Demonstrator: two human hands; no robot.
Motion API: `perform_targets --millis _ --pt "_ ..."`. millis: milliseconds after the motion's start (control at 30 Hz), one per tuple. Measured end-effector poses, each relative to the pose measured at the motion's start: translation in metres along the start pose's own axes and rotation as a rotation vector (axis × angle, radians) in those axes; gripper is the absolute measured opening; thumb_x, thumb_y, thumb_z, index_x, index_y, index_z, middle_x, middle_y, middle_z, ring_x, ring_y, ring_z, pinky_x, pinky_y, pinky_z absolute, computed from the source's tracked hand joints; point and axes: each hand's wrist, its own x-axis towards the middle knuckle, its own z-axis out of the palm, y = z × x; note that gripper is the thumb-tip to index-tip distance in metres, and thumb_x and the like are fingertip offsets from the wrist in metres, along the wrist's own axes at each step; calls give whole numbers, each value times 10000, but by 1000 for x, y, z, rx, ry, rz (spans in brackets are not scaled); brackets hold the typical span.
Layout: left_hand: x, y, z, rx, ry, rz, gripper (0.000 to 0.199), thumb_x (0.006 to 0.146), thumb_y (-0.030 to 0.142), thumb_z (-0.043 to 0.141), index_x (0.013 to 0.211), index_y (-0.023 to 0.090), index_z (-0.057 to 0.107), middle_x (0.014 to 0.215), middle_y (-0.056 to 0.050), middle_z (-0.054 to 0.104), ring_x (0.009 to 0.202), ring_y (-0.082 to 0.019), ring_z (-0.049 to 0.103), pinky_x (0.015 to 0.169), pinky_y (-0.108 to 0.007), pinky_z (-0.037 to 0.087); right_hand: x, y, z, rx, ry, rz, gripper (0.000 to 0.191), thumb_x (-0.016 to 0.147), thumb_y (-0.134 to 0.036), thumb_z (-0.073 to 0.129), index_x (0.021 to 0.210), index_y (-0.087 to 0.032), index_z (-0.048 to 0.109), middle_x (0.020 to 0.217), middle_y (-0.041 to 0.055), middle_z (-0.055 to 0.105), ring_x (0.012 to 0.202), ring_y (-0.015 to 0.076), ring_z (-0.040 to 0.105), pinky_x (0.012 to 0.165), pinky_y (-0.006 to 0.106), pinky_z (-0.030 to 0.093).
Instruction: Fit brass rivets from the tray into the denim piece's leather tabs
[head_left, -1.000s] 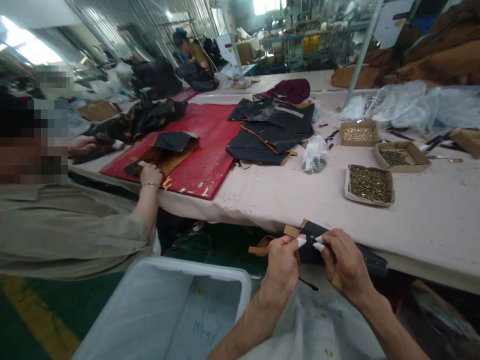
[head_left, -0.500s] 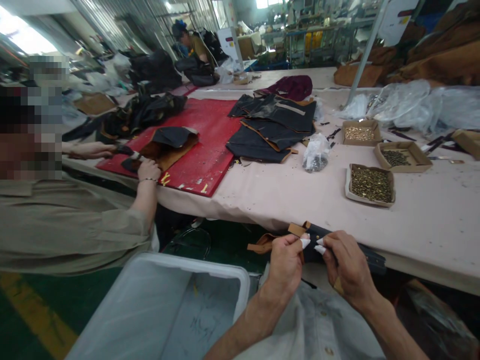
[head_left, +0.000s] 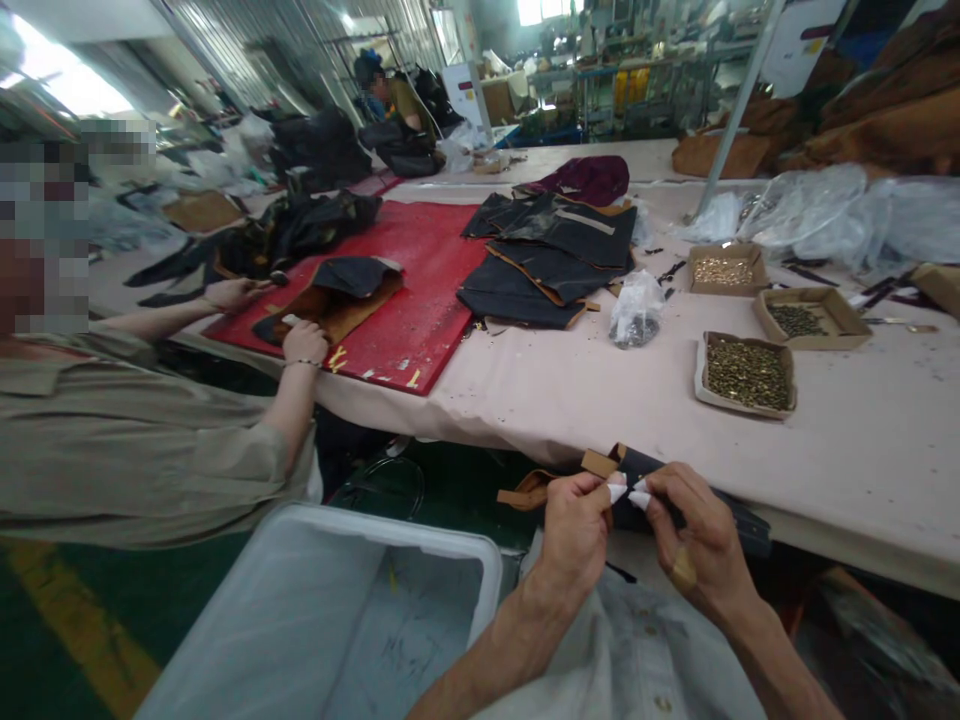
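Observation:
A dark blue piece with tan backing and tan strap ends lies in front of me by the table's front edge. My left hand is closed on it near a strap, the thumb pressed against the fingers. Close beside it on the right, my right hand is pinched over the same piece. Whatever sits between those fingertips is too small to make out. White tape wraps fingertips on both hands, and the right one also has a tan patch near the thumb base.
Small studs fill a nearby carton tray, with two more trays behind it. Dark panels are stacked beside a red board. A co-worker's hand holds a panel there. A grey bin stands at my lower left.
My hands stay almost in place, with only a slight shift of the right fingers. The co-worker's far hand has lifted away from the other hand, a dark-headed tool in it.

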Motion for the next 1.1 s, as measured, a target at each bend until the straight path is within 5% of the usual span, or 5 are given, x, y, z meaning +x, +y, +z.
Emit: perform_targets --millis 300,600,767,1100 --pt "-2 -4 3 -19 -14 9 302 661 350 900 629 107 723 605 -1 530 574 -76 376 638 -252 405 -3 -1 2 82 57 209 120 985 -219 561 872 -217 602 826 25 584 740 194 557 649 321 430" --pt "-4 -9 8 -57 -19 -9 232 648 291 895 685 104 763 662 -28 604 689 -118 524 698 -242 433 -7 6 0 18 73 17 131 977 -145 521 1006 -202 635 901 73 603 831 232 573 734 371 449" --pt "-2 -17 5 -49 -17 -40 199 650 256 887 695 107 763 687 -32 614 705 -124 541 686 -242 439 -9 11 -4 139 42 240 125 972 -223 560 863 -213 620 834 22 605 773 198 568 710 327 436" --pt "-6 -19 22 -50 -6 -49 215 570 222 901 687 97 770 681 -42 650 702 -123 564 688 -228 457 -24 25 -3 215 134 556 151 900 -359 668 868 -213 691 833 -6 661 765 188 586 727 294 445"
